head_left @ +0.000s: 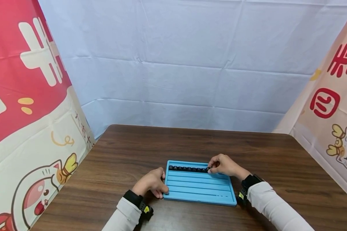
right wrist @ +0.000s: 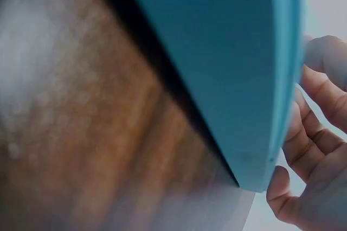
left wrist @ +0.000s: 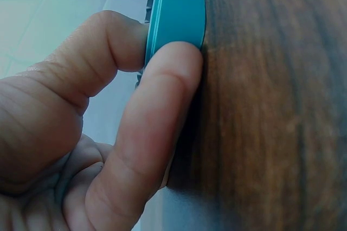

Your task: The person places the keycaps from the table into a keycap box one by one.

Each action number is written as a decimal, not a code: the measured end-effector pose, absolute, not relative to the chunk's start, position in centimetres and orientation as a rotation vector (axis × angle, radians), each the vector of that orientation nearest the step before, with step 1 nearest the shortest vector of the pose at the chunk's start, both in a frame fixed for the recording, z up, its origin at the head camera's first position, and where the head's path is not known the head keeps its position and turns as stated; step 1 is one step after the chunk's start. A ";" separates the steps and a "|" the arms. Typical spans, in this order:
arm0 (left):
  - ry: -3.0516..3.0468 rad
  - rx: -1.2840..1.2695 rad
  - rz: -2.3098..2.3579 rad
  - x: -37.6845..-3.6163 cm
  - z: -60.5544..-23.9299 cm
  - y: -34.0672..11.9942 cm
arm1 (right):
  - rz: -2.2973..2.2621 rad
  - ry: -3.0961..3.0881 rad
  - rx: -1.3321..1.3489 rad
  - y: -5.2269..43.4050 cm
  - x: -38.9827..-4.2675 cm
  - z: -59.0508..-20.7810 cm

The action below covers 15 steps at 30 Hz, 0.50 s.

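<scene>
A light-blue grooved board [head_left: 194, 186] lies flat on the table. Along its far groove runs a row of small black beads [head_left: 187, 169]. My left hand [head_left: 152, 182] grips the board's left edge; in the left wrist view the thumb and a finger press against the blue side wall [left wrist: 181, 8]. At the right end of the row, my right hand [head_left: 226, 166] pinches a black bead [head_left: 208, 169], mostly covered by its fingertips. The right wrist view shows the board's side [right wrist: 217, 57] up close, with the fingers partly behind its rim and the bead hidden.
The brown wooden table [head_left: 127, 147] extends around the board on all sides. A pale blue cloth [head_left: 176, 80] hangs behind it. Printed cloths hang at the left [head_left: 6, 138] and right [head_left: 329, 134].
</scene>
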<state>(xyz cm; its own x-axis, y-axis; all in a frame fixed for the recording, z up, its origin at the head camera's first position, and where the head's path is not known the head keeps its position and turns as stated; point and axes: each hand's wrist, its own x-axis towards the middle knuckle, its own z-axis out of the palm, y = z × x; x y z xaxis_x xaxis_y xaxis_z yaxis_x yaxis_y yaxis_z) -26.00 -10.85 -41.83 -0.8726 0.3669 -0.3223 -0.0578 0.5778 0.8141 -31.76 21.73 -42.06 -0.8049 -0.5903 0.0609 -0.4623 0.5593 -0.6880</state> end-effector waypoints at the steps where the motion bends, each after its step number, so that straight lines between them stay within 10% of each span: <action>1: 2.349 0.245 1.235 -26.0 -41.8 -10.8 | -1.068 2.616 -0.882 21.7 -31.8 -42.1; 15: 2.349 0.239 1.234 -25.8 -41.5 -10.7 | -1.053 2.590 -0.878 21.8 -31.7 -42.0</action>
